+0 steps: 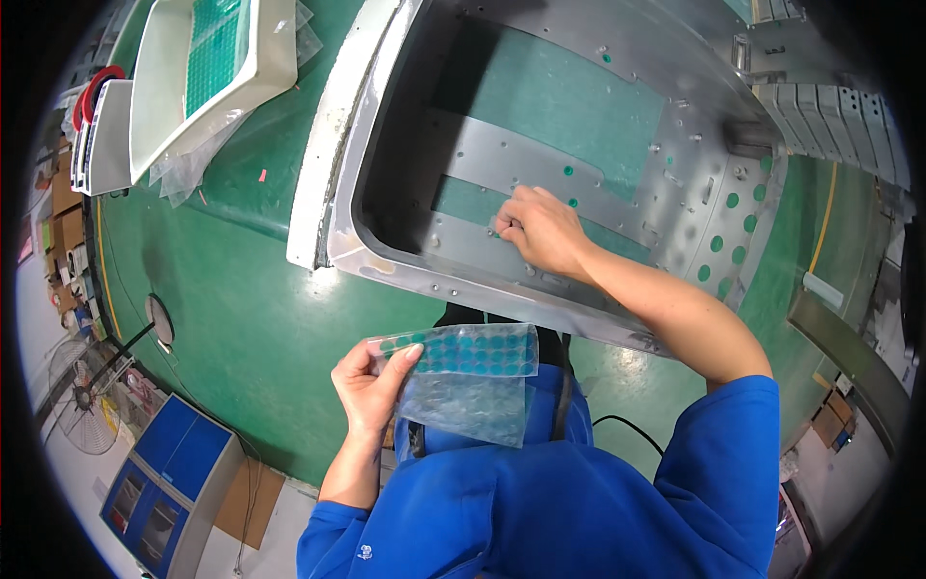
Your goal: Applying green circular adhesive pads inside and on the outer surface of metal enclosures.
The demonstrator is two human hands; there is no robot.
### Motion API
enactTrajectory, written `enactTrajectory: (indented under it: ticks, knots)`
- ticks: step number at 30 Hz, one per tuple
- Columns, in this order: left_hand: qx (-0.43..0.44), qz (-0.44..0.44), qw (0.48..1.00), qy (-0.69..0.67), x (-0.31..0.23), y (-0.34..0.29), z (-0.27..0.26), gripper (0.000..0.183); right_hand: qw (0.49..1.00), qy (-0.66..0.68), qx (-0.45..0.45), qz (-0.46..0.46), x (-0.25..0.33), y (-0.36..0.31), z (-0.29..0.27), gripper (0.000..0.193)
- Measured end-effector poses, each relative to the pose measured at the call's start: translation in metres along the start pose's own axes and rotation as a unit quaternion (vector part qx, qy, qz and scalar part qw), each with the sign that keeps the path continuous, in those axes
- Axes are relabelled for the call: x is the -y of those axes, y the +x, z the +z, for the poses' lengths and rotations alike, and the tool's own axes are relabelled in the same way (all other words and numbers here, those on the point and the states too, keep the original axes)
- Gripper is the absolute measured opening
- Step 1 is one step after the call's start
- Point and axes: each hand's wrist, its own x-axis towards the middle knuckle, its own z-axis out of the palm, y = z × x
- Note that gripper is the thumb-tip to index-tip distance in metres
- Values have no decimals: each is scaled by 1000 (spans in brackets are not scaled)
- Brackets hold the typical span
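Observation:
My left hand (371, 381) pinches the left end of a clear sheet of round green stickers (473, 349) in front of my body. A blank part of the clear film (463, 405) hangs below the rows of dots. My right hand (542, 230) reaches over the near edge into a large grey metal cabinet shell (386, 262). Its fingers are curled together at the inner panel, close to a cut-out; whatever they hold is hidden. Green dots (717, 243) stick to the shell's right inner wall, and a few more (569, 171) sit on the middle strip.
A cream plastic bin (145, 125) with green sticker sheets (214, 58) stands at the upper left, beside rolls of red tape (89, 96). A fan (87, 396) and a blue cabinet (174, 463) are at the lower left. Grey metal parts (834, 116) stand at the upper right.

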Motion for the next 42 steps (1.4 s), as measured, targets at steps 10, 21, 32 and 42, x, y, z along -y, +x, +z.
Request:
enactTrajectory:
  ticks: [10,21,32,42]
  knots:
    - [13,3,1000,-9,2,1,3,11,999,-16,-44,-19,-1,-2,6,2]
    - [24,5,1000,-9,-1,2,6,11,995,-33,-83,-52,-2,-4,11,2]
    - [17,13,1000,-24,-7,3,7,11,997,34,-74,11,4,0,3,22]
    - [67,69,995,-31,-48,15,8,9,975,221,-34,12,20,20,-48,16]
